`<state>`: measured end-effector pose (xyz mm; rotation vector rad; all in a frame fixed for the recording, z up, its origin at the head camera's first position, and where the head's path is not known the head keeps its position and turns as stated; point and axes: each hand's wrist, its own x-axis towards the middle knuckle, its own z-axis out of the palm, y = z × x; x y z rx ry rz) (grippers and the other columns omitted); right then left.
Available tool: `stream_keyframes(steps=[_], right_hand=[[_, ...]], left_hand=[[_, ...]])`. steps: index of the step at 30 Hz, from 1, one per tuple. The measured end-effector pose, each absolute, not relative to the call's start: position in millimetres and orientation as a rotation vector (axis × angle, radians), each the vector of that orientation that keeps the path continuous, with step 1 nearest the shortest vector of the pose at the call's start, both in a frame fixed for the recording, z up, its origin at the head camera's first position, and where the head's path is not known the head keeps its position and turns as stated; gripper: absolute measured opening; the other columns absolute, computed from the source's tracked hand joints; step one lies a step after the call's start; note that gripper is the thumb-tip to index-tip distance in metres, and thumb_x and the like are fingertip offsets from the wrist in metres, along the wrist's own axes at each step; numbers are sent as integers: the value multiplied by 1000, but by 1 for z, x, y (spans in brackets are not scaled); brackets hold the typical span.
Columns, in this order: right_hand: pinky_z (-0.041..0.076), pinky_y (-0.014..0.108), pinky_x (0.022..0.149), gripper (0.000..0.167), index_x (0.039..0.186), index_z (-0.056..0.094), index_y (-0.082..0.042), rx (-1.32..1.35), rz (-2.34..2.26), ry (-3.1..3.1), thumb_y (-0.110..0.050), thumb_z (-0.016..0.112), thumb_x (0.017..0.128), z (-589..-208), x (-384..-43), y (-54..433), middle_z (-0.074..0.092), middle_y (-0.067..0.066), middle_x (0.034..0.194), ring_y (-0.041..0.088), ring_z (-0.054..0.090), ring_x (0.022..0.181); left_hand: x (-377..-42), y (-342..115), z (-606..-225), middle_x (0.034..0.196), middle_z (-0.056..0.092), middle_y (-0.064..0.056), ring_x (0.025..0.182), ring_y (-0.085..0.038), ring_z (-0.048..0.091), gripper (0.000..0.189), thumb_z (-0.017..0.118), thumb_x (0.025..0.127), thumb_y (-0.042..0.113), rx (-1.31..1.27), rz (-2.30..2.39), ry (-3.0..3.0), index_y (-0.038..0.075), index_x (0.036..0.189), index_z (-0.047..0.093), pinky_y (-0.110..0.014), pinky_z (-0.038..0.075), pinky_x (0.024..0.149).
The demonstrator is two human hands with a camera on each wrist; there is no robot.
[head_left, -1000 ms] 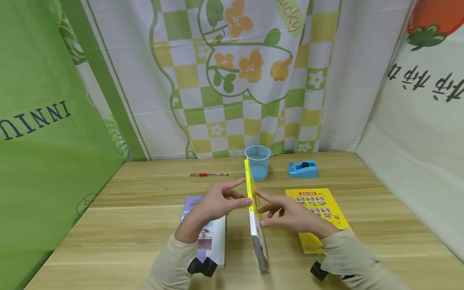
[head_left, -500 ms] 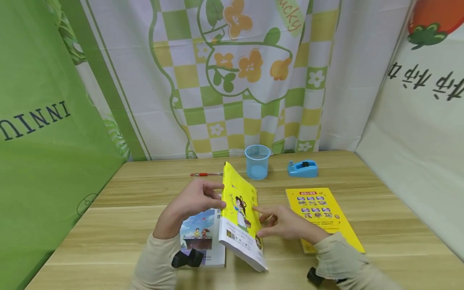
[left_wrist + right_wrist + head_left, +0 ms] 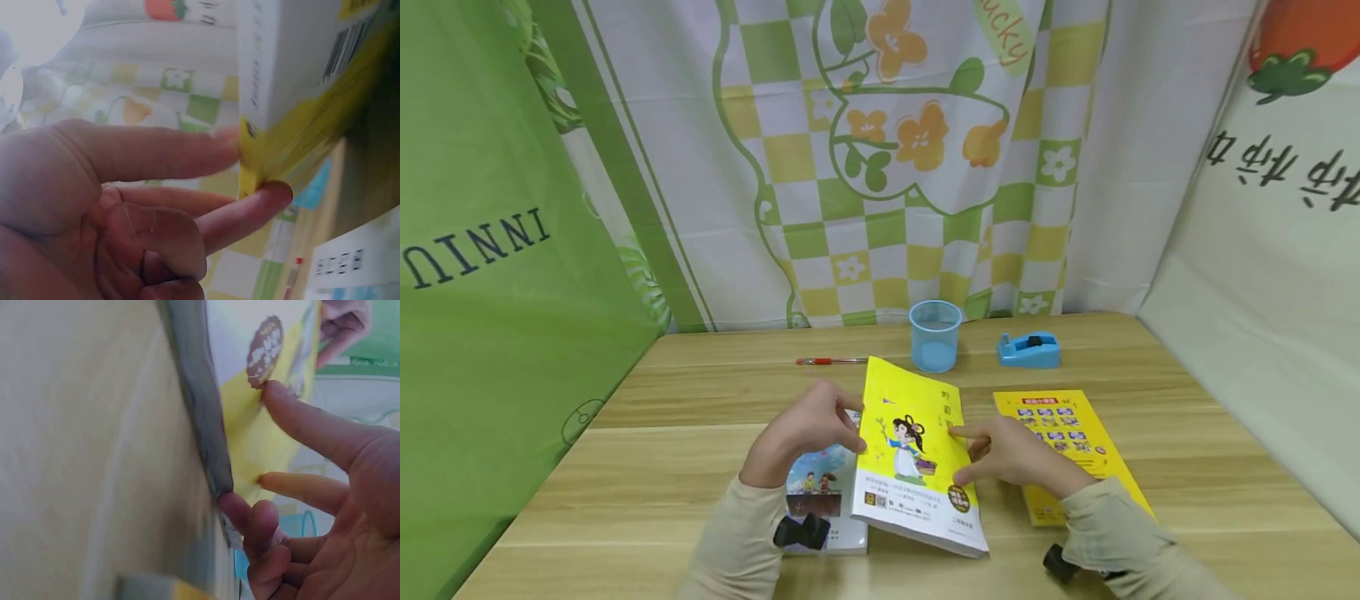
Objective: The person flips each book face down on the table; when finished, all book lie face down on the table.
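A thick paperback book [image 3: 898, 492], yellow above and white below with a drawn figure on its cover, slants between both hands, spine side raised to the left. My left hand [image 3: 811, 427] pinches the spine; in the left wrist view the thumb and forefinger press on either side of it. At the opposite edge, my right hand [image 3: 1009, 450] holds the book. The right wrist view shows its thumb [image 3: 294, 412] on the cover and another finger at the grey page edge. A second book [image 3: 820, 525], with a blue-sky picture, lies partly hidden beneath the left hand and the held book.
Right of the hands lies a yellow book [image 3: 1101, 467], partly covered by the right forearm. Toward the back of the table stand a blue clear cup [image 3: 935, 342] and a blue tape dispenser [image 3: 1030, 352]. A red pen [image 3: 827, 362] lies to their left.
The book, earlier upright and edge-on, has tipped over to the left and back, so its front cover now faces up. The left hand moved left and lower with the spine.
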<state>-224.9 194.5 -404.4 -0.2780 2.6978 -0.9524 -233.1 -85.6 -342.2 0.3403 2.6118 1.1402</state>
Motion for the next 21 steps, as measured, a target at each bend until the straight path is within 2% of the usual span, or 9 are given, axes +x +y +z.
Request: stream_keyframes(steps=[3, 7, 9, 11, 14, 17, 21], right_hand=[[42, 30, 63, 74, 136, 65, -16, -217, -901, 2713, -29, 93, 68, -401, -227, 201, 70, 2, 91, 18, 55, 75], [44, 30, 64, 71, 134, 67, -15, -177, -832, 2729, -25, 93, 68, -399, -231, 210, 71, 5, 94, 19, 56, 77], [45, 30, 64, 70, 132, 68, -17, -149, -803, 2729, -25, 93, 68, -399, -233, 214, 73, 6, 99, 20, 56, 79], [46, 31, 64, 69, 132, 69, -18, -131, -781, 2726, -26, 94, 68, -399, -234, 216, 73, 7, 101, 21, 57, 80], [46, 31, 64, 69, 132, 69, -17, -124, -765, 2726, -24, 94, 67, -399, -235, 217, 73, 8, 101, 21, 56, 81], [46, 30, 65, 70, 131, 69, -17, -108, -760, 2726, -23, 94, 67, -398, -235, 217, 72, 8, 102, 22, 56, 82], [47, 30, 66, 69, 131, 69, -18, -76, -755, 2729, -22, 94, 67, -398, -234, 216, 72, 9, 103, 22, 57, 84]], left_hand=[[-234, -74, -351, 83, 75, -10, 65, -13, 56, 56, 85, 70, -5, 336, 1051, 2659, -9, 122, 68, -24, 42, 55], [-234, -60, -363, 95, 73, -16, 66, -17, 49, 49, 86, 65, -5, 372, 911, 2736, -11, 111, 71, -26, 40, 56], [-233, -54, -368, 89, 69, -14, 64, -18, 45, 39, 86, 63, -4, 373, 845, 2767, -11, 100, 73, -27, 38, 55], [-233, -48, -374, 71, 57, -8, 60, -17, 40, 25, 86, 63, -3, 373, 777, 2792, -8, 81, 70, -27, 33, 53], [-231, -42, -381, 61, 35, 0, 55, -15, 34, 29, 83, 65, -5, 360, 712, 2806, 2, 64, 56, -27, 28, 50], [-230, -38, -385, 59, 28, 1, 53, -15, 30, 38, 80, 67, -6, 374, 653, 2834, 9, 59, 46, -26, 25, 49], [-228, -33, -388, 60, 32, 0, 53, -16, 33, 33, 77, 69, -7, 356, 611, 2860, 8, 62, 49, -27, 27, 49]])
